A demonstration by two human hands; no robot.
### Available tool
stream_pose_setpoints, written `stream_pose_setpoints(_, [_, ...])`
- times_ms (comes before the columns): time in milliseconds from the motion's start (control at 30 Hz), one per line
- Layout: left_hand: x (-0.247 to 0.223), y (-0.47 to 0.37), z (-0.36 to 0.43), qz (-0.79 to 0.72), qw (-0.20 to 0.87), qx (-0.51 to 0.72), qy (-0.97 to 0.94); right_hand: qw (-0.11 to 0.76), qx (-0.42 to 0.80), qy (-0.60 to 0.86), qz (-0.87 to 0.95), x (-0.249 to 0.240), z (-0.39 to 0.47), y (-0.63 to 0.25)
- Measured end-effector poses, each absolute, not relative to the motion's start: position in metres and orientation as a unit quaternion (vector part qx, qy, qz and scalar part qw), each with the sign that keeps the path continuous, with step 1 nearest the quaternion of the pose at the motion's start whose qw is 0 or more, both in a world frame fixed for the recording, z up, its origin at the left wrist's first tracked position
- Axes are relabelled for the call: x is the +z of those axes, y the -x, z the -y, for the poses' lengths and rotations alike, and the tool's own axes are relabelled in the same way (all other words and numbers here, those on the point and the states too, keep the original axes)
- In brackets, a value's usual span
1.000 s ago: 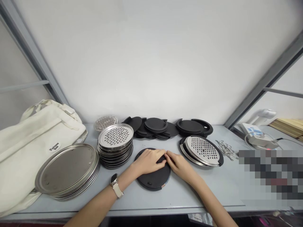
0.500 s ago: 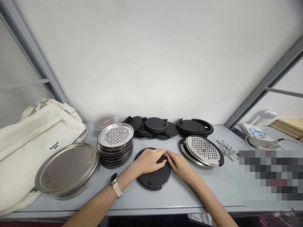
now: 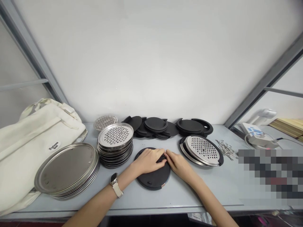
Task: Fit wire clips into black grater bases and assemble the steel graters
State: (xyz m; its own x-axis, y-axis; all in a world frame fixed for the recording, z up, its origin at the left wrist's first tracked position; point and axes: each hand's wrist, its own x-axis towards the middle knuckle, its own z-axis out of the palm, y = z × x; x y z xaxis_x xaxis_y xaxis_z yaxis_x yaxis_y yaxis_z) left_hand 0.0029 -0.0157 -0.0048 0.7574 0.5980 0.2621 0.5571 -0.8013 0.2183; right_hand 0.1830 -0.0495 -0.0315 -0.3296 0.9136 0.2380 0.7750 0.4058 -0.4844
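My left hand (image 3: 149, 160) grips the black disc (image 3: 155, 180) from above, its thumb and fingers bent toward the far right part of the rim. My right hand (image 3: 178, 165) has its fingertips drawn together there; my own fingers hide whether they close on anything, though a small metal glint (image 3: 163, 154) shows between the hands, perhaps a ring or wire.

The disc lies flat on the grey table (image 3: 184, 195), in front of me. I'd judge it light to middling, stiff, smooth enough to slide under a one-sided push; a palm on its face and a pinch at its rim should steady it. The glint looks fiddly and springy.

Left of it stands the stack of perforated plates (image 3: 115, 136), close enough to bump; to the right sits a black-rimmed perforated plate (image 3: 203, 150), with metal clips (image 3: 226, 150) beyond. Black lids (image 3: 155, 125) bound the far side. The easiest room is toward me, up to the table's front edge.
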Motion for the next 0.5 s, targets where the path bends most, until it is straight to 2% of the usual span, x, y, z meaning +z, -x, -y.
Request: stream_pose_setpoints(500, [-0.0048,-0.0035,0.0158,-0.306,0.076,0.161,-0.935,0.239,0.127,0.526,0.806,-0.0297,0.0513,-0.1830])
